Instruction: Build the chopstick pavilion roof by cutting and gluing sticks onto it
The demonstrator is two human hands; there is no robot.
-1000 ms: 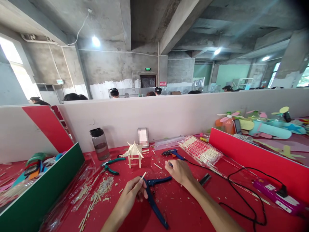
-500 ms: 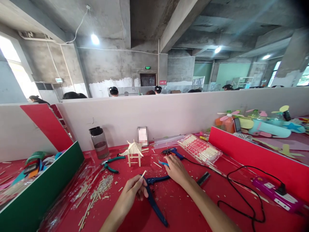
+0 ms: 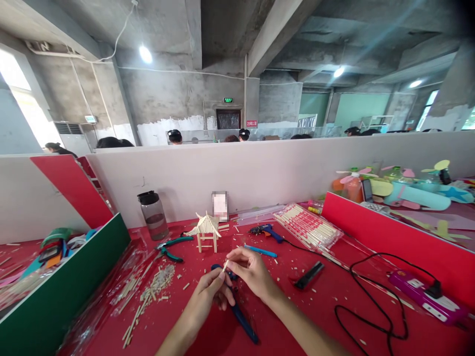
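My left hand [image 3: 212,288] pinches a short, pale wooden stick [image 3: 224,267], which points up and away. My right hand [image 3: 249,270] has its thumb and fingers closed at the upper end of that same stick. Beneath both hands lies a blue-handled cutting tool [image 3: 243,319], its head mostly covered by my fingers. Just beyond stands a small pavilion model [image 3: 207,232] made of sticks, with a peaked roof on thin posts. A blue pen [image 3: 261,251] rests past my right hand.
Green-handled pliers [image 3: 172,248] and stick scraps [image 3: 159,282] lie left, near a water bottle [image 3: 153,217]. Right are a glue gun [image 3: 267,231], packed sticks [image 3: 308,225], a black cutter [image 3: 309,275] and a corded purple power strip [image 3: 426,294]. Green [image 3: 70,282] and red [image 3: 393,242] dividers flank the table.
My right hand has come back from beside the pen toward my left hand and now meets it at the stick. The pen lies uncovered. My left hand stays nearly in place.
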